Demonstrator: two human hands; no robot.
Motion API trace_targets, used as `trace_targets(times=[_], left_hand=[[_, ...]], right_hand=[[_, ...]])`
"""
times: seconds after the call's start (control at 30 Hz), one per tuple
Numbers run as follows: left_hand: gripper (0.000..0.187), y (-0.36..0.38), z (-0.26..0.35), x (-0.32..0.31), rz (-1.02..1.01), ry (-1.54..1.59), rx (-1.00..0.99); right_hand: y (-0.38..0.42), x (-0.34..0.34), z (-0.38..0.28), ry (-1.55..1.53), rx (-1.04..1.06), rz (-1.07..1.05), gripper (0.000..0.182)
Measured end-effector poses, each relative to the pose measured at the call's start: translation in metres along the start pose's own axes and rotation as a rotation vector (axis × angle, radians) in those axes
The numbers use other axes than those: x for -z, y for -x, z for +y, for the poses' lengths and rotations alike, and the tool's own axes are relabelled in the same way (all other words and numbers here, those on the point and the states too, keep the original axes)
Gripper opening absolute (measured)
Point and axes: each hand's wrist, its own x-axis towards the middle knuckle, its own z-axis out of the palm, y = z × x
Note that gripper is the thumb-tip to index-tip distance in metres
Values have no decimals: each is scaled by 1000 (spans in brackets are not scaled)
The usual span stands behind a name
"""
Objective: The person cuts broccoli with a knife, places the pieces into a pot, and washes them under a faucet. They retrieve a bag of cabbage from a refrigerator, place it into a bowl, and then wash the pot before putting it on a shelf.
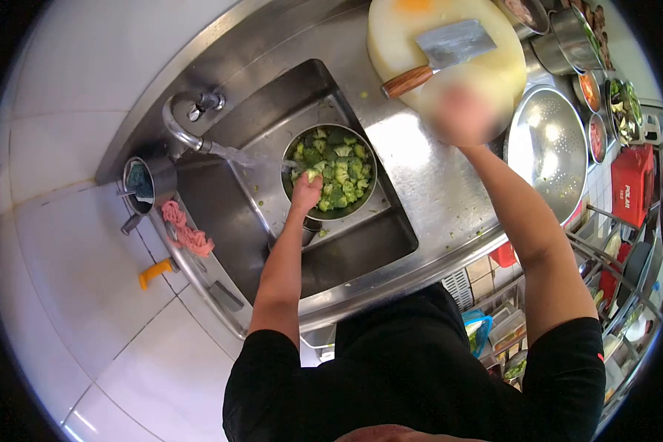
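My left hand [306,193] is closed at the near left rim of a round metal bowl [375,175], with a pale green broccoli floret at its fingertips. Cut broccoli [340,173] fills the bowl, which sits inside the sink [379,254]. From the curved faucet [188,138], water streams into the bowl's left side. Over the edge of the round cutting board [390,40] is my right hand [460,114]; blur hides its fingers. A cleaver [457,44] with a wooden handle lies on the board just beyond that hand.
A perforated metal colander [545,158] stands right of the board. Metal containers of cut food [589,92] line the far right. On the sink's left ledge are a pink cloth [188,230] and a metal pot [162,177]. A yellow-handled tool [155,273] is nearby.
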Motion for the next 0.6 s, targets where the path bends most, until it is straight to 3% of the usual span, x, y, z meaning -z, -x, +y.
trace_targets(times=[0.13, 0.2, 0.23, 0.27, 0.33, 0.4, 0.47, 0.53, 0.6], left_hand=[[58, 24, 57, 25, -107, -252, -20], [89, 25, 56, 24, -276, -745, -202], [110, 36, 85, 28, -215, -746, -118], [110, 39, 103, 31, -220, -745, -124], [115, 31, 121, 31, 5, -668, -83], [119, 6, 118, 10, -9, -558, -64], [117, -12, 129, -33, -25, -836, -162], [115, -7, 130, -59, -103, -876, -98], [99, -31, 105, -80, -103, -830, -55]], right_hand=[[0, -1, 0, 16, -10, 4, 14], [0, 0, 0, 24, -17, -10, 14], [0, 0, 0, 29, -19, -10, 14], [0, -1, 0, 16, -13, 1, 13], [1, -1, 0, 15, -10, 13, 13], [1, -1, 0, 17, 7, 26, 12], [1, -2, 2, 14, 18, 53, 11], [1, -2, 2, -7, 32, 48, 11], [-3, -4, 4, 0, 25, 58, 11]])
